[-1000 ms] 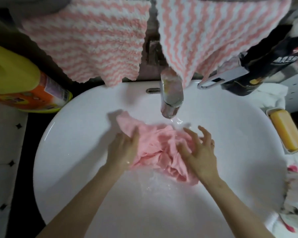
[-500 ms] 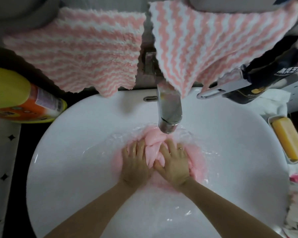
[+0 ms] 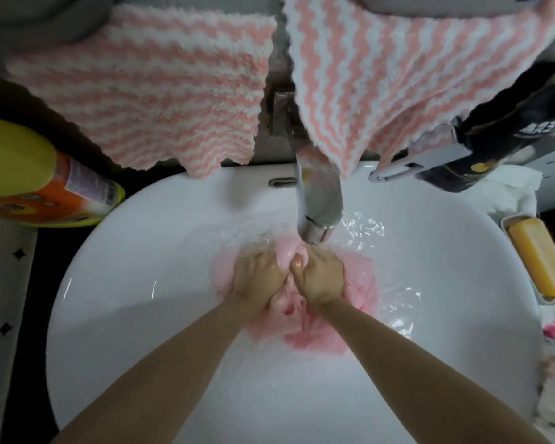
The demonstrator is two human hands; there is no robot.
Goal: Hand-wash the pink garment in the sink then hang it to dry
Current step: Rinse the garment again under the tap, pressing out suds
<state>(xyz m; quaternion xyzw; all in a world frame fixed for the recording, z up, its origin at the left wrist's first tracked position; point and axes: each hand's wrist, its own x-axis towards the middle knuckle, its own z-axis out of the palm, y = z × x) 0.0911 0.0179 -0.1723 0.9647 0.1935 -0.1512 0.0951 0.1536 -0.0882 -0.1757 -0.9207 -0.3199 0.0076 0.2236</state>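
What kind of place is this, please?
Probably a home bathroom: a white basin under a metal tap, striped towels hanging behind it, a yellow soap bar at the side.

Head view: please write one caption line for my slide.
Under the tap, left hand and right hand grip the pink garment in the white sink.

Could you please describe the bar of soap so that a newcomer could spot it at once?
Start at the white sink. Just past its right edge sits a pale soap dish, and the bar of soap lies in it. It is an amber-yellow block, unlike the yellow bottle on the left, which has an orange label.
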